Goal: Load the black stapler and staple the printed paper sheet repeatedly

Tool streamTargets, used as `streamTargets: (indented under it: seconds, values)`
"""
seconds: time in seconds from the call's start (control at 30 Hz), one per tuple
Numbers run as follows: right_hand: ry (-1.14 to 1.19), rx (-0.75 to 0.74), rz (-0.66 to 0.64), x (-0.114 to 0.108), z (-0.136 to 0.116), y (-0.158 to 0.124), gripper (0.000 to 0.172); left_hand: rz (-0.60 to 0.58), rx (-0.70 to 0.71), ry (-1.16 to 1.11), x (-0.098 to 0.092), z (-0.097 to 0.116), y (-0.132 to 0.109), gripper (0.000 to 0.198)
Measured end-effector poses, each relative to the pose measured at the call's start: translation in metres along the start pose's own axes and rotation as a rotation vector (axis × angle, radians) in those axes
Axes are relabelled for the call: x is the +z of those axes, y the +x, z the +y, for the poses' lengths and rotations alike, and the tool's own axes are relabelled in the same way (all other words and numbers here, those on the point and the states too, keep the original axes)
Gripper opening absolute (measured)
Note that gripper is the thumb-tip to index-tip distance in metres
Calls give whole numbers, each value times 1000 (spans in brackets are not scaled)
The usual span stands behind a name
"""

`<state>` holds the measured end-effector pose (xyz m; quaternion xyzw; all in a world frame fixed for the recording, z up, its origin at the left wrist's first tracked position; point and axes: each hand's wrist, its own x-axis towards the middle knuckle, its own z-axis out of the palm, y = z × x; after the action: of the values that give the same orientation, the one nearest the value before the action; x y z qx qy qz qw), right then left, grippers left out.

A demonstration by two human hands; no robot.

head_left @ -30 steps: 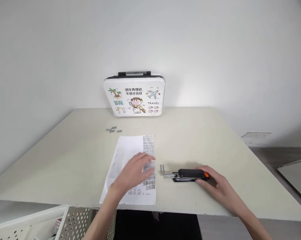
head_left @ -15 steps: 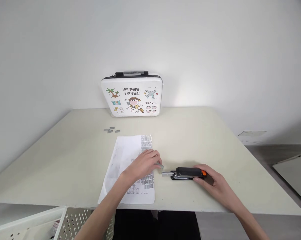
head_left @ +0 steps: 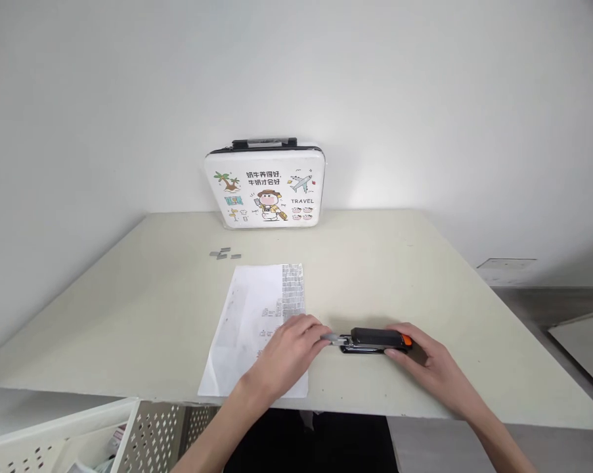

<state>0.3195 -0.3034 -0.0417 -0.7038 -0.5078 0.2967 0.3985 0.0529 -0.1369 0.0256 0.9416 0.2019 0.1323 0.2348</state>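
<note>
A black stapler with an orange end (head_left: 373, 339) lies on the cream table (head_left: 399, 263), its metal staple tray pulled out toward the left. My right hand (head_left: 419, 358) grips the stapler's orange end and holds it down. My left hand (head_left: 291, 351) is closed in a pinch at the tip of the metal tray, where a small grey strip of staples shows between the fingers. That hand rests over the lower right corner of a printed sheet of paper (head_left: 257, 315).
A white illustrated case marked TRAVEL (head_left: 265, 185) stands against the wall at the table's back. Several loose staple strips (head_left: 224, 253) lie beyond the paper. A white perforated basket (head_left: 79, 440) sits below the table's front left edge.
My left hand moved right off the paper, picked up the staple strip that lay beside the stapler, and brought it to the open tray. My right hand stayed on the stapler.
</note>
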Motion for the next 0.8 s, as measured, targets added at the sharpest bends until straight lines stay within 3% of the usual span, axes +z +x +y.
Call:
streamTargets:
  seconds: [0.27,0.37,0.53,0.7,0.8]
  values:
    - [-4,-5,2,1,4,-1,33,-105,108,244,-3,1,12,18]
    - [-5,-8,-2,1,6,-1,33,-140,79,268,-1,7,16,22]
    - [-9,-20,-12,1,4,0,33,-121,-87,73,2,15,12,26]
    - [-10,-24,2,1,3,1,32,-131,-154,-133,-5,13,15,22]
    - [-11,-26,-6,0,3,1,32,-108,-150,-124,-5,11,14,18]
